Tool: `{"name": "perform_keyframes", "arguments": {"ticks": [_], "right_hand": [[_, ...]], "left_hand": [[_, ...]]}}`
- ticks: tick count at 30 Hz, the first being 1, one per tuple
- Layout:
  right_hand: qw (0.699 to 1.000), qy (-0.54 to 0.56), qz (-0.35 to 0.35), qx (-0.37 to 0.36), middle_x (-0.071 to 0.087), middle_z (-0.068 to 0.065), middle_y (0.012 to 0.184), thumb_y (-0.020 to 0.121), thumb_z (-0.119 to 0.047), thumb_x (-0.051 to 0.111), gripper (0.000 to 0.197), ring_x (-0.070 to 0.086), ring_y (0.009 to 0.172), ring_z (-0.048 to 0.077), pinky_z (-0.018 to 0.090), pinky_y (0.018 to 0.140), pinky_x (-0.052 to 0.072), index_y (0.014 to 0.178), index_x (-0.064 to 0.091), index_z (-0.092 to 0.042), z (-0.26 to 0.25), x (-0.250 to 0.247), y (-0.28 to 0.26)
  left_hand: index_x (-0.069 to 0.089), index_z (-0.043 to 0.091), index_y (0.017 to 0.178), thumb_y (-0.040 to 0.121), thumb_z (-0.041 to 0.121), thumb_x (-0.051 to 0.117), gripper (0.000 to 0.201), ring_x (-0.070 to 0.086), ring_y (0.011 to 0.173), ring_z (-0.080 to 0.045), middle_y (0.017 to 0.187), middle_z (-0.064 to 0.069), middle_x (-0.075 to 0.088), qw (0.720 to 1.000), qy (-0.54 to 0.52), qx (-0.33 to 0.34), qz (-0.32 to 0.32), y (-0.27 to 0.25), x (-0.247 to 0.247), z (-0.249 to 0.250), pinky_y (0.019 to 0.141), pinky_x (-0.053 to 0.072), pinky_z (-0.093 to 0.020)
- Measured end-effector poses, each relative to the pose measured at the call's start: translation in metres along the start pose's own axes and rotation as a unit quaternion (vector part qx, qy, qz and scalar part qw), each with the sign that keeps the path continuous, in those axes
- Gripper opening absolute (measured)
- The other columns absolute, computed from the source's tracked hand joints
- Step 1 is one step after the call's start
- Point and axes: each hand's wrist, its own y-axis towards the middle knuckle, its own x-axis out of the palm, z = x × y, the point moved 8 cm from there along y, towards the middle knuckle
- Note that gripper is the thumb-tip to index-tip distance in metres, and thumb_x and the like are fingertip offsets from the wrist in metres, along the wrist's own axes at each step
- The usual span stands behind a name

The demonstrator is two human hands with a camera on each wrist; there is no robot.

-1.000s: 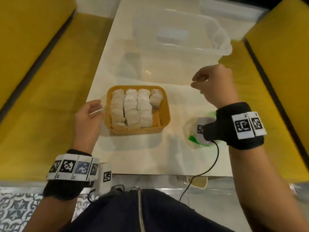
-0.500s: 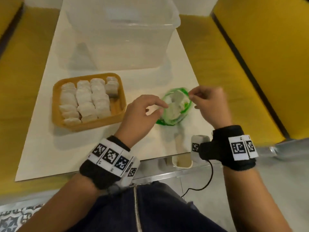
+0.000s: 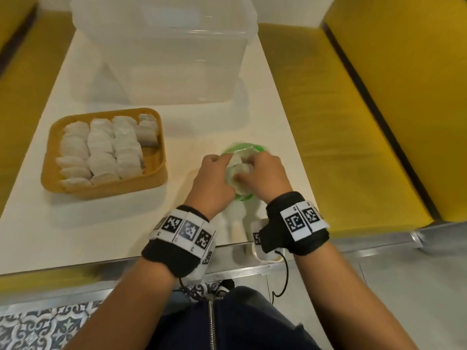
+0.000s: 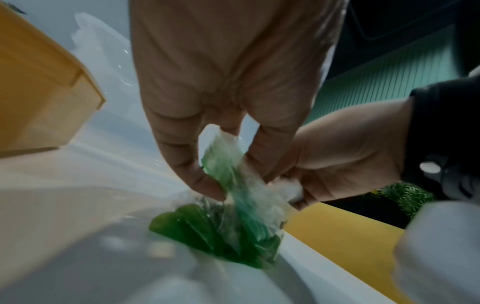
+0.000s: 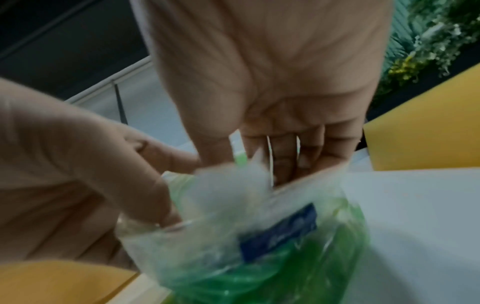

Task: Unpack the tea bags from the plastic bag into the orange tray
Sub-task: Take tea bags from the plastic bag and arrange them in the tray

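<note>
We work at the plastic bag (image 3: 240, 173), which rests on the white table (image 3: 106, 223) near its front edge, to the right of the orange tray (image 3: 101, 189). Both hands meet at the bag's mouth. The left hand (image 3: 212, 183) pinches the clear upper film of the bag between thumb and forefinger, as the left wrist view shows. The right hand (image 3: 262, 175) has its fingers curled down into the opening; the wrist views show them closed on a white tea bag (image 4: 288, 185) at the mouth, though blur leaves the exact grip uncertain.

The relation that governs the next move: the tea bag lies directly under the right fingertips, inside the bag's mouth, and the tray lies to the left of both hands, well apart from the bag. The left hand is the nearer to the tray, but it is occupied holding the bag open, so we judge that the right hand will carry across.

The tray holds three full rows of tea bags (image 3: 101, 150) and a short fourth row; free floor remains along its right side. A clear storage bin (image 3: 164, 59) stands behind the tray. We expect the left forearm to lie in the carrying path.
</note>
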Motion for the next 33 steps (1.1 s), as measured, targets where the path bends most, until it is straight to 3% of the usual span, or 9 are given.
{"name": "perform_keyframes", "arguments": {"ticks": [4,8,12,16,19,22,26,30,33], "right_hand": [[0.998,0.053,0.019,-0.027,0.066,0.009,0.074,0.083,-0.005,0.056,0.015,0.062,0.073,0.027,0.031,0.065,0.052,0.081,0.072,-0.005,0.007,-0.003,0.000],[0.991,0.120,0.028,-0.058,0.059,-0.003,0.062,0.080,-0.007,0.068,0.026,0.059,0.067,0.021,0.034,0.061,0.052,0.062,0.060,-0.024,0.017,-0.029,-0.001],[0.988,0.120,0.014,-0.097,0.065,0.009,0.072,0.082,-0.007,0.069,0.019,0.066,0.073,0.030,0.037,0.060,0.058,0.068,0.065,-0.020,0.007,-0.054,-0.005],[0.983,0.071,-0.077,-0.154,0.068,0.005,0.071,0.080,-0.012,0.075,0.003,0.067,0.065,0.016,0.033,0.061,0.058,0.080,0.072,-0.012,-0.030,-0.061,-0.013],[0.969,0.069,-0.113,-0.208,0.065,-0.009,0.064,0.078,-0.013,0.077,0.010,0.058,0.054,-0.003,0.013,0.052,0.045,0.083,0.073,-0.021,-0.062,-0.067,-0.020],[0.963,0.073,-0.114,-0.235,0.070,-0.003,0.069,0.084,-0.016,0.072,0.003,0.062,0.058,0.001,0.014,0.054,0.048,0.084,0.075,-0.015,-0.081,-0.074,-0.021],[0.977,0.122,-0.013,-0.176,0.071,0.007,0.074,0.088,-0.010,0.063,0.011,0.068,0.067,0.016,0.023,0.060,0.057,0.083,0.073,-0.008,-0.058,-0.086,-0.003],[0.989,0.026,-0.059,-0.135,0.072,0.010,0.086,0.087,-0.002,0.056,0.019,0.069,0.083,0.024,0.031,0.075,0.058,0.091,0.074,-0.005,-0.034,-0.045,0.008],[0.987,-0.028,-0.091,-0.132,0.066,0.009,0.118,0.088,0.001,0.049,0.034,0.062,0.107,0.023,0.025,0.088,0.050,0.115,0.069,-0.010,-0.029,-0.009,0.012]], "left_hand": [[0.037,0.024,0.144,0.082,0.005,0.061,0.070,0.046,0.121,-0.028,0.139,-0.009,0.035,1.000,-0.017,-0.007,0.008,-0.010,-0.002,-0.003,0.092,0.036,-0.022],[0.039,0.024,0.143,0.083,0.015,0.066,0.067,0.045,0.125,-0.028,0.140,-0.010,0.039,0.999,-0.023,-0.009,0.023,-0.016,-0.010,-0.004,0.100,0.035,-0.029],[0.048,0.021,0.137,0.079,0.025,0.074,0.063,0.040,0.132,-0.022,0.142,-0.008,0.043,0.997,-0.047,0.042,0.053,-0.023,-0.024,0.013,0.109,0.031,-0.032],[0.042,0.026,0.140,0.072,0.035,0.080,0.079,0.035,0.137,-0.013,0.150,0.002,0.038,0.989,-0.069,0.124,0.032,-0.027,-0.039,0.046,0.112,0.029,-0.032],[0.055,0.025,0.127,0.070,0.032,0.079,0.062,0.061,0.107,-0.010,0.119,0.006,0.064,0.984,-0.122,0.131,-0.020,-0.022,-0.046,0.060,0.089,0.051,-0.034],[0.067,0.016,0.105,0.082,0.010,0.071,0.024,0.070,0.080,-0.013,0.091,-0.002,0.072,0.980,-0.174,0.099,-0.018,-0.017,-0.056,0.056,0.066,0.057,-0.029],[0.070,0.015,0.096,0.091,0.010,0.060,0.012,0.067,0.069,-0.010,0.083,-0.001,0.072,0.962,-0.268,0.025,0.037,-0.020,-0.065,0.018,0.062,0.056,-0.024],[0.066,0.010,0.093,0.095,0.015,0.055,0.012,0.060,0.061,-0.012,0.076,-0.002,0.061,0.931,-0.333,-0.078,0.130,-0.026,-0.060,-0.023,0.056,0.053,-0.020],[0.063,0.012,0.090,0.090,0.023,0.064,0.010,0.057,0.059,-0.013,0.074,-0.002,0.058,0.924,-0.336,-0.112,0.144,-0.028,-0.048,-0.031,0.057,0.053,-0.024]]}}
